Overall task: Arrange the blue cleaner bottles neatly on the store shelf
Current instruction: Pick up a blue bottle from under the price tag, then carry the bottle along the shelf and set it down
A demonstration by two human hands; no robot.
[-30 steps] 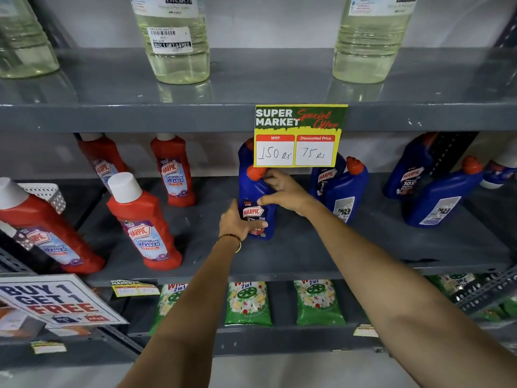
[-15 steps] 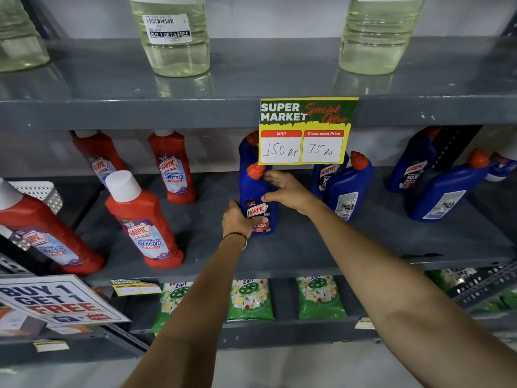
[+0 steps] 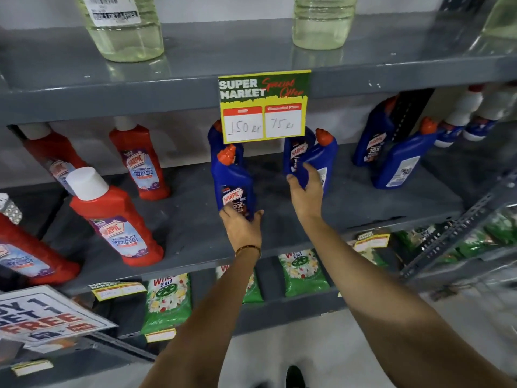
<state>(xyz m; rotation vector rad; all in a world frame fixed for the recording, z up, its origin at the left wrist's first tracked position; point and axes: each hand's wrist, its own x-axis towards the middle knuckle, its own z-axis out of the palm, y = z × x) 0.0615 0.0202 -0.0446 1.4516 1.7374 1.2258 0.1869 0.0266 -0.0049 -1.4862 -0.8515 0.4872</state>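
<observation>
Head view: grey metal shelf (image 3: 195, 233), middle tier, two bare arms reaching in.
Left hand (image 3: 242, 228): cupped round the base of a front blue bottle (image 3: 233, 186), thumb and fingers on either side; bottle upright, label facing out, orange cap leaning right. Thin bracelet (image 3: 247, 249) on the wrist.
Right hand (image 3: 306, 196): fingers wrapped on the lower part of a second blue bottle (image 3: 319, 161), just right of the first; label turned away to the right, orange cap on top.
Behind these: one more blue bottle (image 3: 216, 135) behind the front one and another (image 3: 296, 152) behind the second, both partly hidden by a yellow-green price card (image 3: 264, 106) hanging from the upper shelf edge; card reads 150 and 75.
Far right: two more blue bottles (image 3: 400, 161), leaning, well apart from the held pair.
Left side: red cleaner bottles (image 3: 114, 219) with white caps, spread front and back.
Upper tier: clear bottles (image 3: 123, 26) of pale liquid.
Lower tier: green packets (image 3: 167, 301) standing in a row.
Near left: tilted "buy 1 get 1 free" sign (image 3: 47, 317), blurred.
</observation>
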